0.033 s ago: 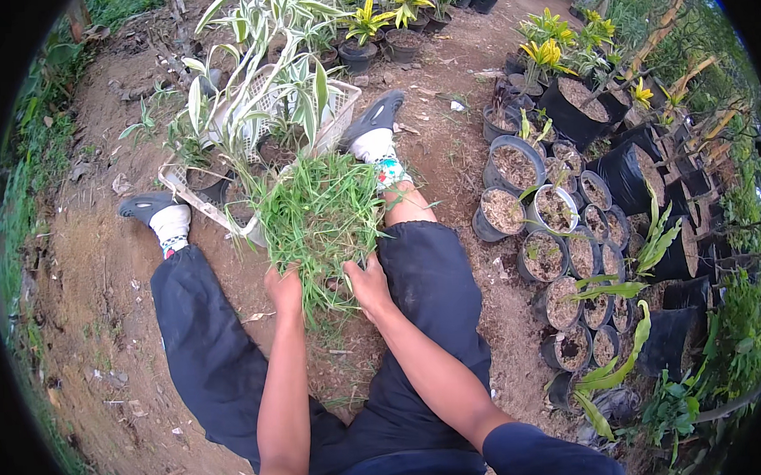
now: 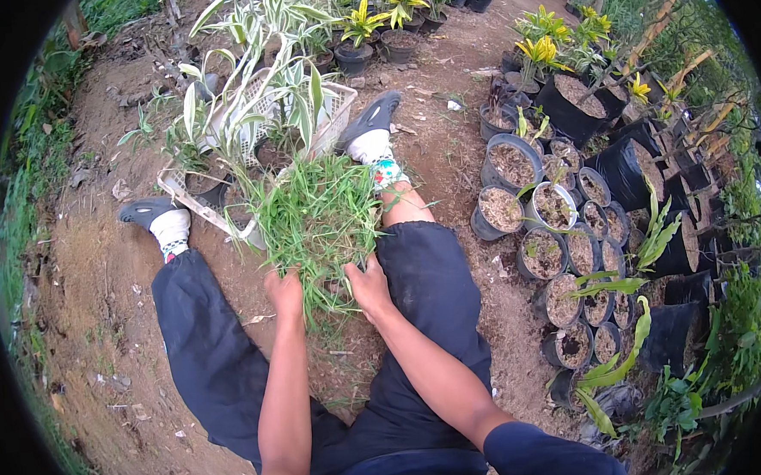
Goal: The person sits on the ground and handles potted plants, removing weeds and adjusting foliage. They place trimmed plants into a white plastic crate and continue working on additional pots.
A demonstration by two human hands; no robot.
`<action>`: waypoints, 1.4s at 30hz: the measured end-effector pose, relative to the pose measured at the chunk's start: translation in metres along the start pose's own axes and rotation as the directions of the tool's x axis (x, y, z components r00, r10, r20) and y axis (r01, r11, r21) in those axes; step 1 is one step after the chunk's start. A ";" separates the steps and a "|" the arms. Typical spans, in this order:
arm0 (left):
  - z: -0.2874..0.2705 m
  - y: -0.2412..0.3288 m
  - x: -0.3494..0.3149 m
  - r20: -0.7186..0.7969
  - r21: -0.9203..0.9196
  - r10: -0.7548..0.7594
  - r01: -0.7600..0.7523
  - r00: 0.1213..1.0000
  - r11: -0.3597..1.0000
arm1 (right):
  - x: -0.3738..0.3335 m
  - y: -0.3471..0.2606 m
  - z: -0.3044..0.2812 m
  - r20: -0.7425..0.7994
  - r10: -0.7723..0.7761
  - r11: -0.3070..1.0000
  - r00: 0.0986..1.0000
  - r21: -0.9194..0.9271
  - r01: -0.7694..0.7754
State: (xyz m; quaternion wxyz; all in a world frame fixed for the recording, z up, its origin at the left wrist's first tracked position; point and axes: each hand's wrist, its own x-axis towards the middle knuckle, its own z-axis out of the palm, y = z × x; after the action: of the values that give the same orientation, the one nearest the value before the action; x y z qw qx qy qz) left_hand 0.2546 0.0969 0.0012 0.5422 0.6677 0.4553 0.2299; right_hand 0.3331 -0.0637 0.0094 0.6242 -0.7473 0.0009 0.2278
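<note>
A broad heap of cut green grass [image 2: 319,211] sits between my legs, its loose blades hanging over the near side. My left hand [image 2: 284,290] grips the near left edge of the heap, and my right hand [image 2: 367,285] grips the near right edge with the thumb on top. Most of my fingers are buried in or under the grass. Whatever lies beneath the heap is hidden. Just beyond it, a whitish plastic crate [image 2: 336,118] holds potted plants with long white-and-green striped leaves [image 2: 291,92].
My outstretched legs flank the grass, with dark clogs [image 2: 374,117] beside the crate. On the right, several round pots of soil [image 2: 543,255] and black plant bags [image 2: 628,175] stand crowded together. Yellow-leaved potted plants [image 2: 358,36] line the back. The ground is bare brown soil [image 2: 99,295].
</note>
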 end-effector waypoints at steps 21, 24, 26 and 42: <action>-0.019 0.095 -0.103 0.367 -0.357 0.248 -0.110 0.897 0.927 | -0.176 -0.075 -0.205 -0.298 -0.045 0.807 0.953 0.552 0.210; -0.021 0.095 -0.085 0.344 -0.346 0.114 0.013 0.932 0.938 | -0.194 -0.081 -0.251 -0.437 0.024 0.887 0.899 0.424 0.182; -0.021 0.094 -0.084 0.353 -0.343 0.065 0.065 0.933 0.937 | -0.193 -0.070 -0.273 -0.513 0.056 0.939 0.856 0.319 0.130; -0.044 0.076 -0.124 0.559 -0.357 0.191 0.027 0.807 0.934 | -0.185 0.096 -0.319 -0.415 -0.065 0.989 0.907 0.092 0.113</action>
State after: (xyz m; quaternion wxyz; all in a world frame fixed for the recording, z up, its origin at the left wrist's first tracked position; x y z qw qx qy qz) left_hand 0.1877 0.0136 0.1091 0.7544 0.6184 0.1884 0.1133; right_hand 0.2482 -0.4348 0.0201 0.6612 -0.7410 0.1110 0.0363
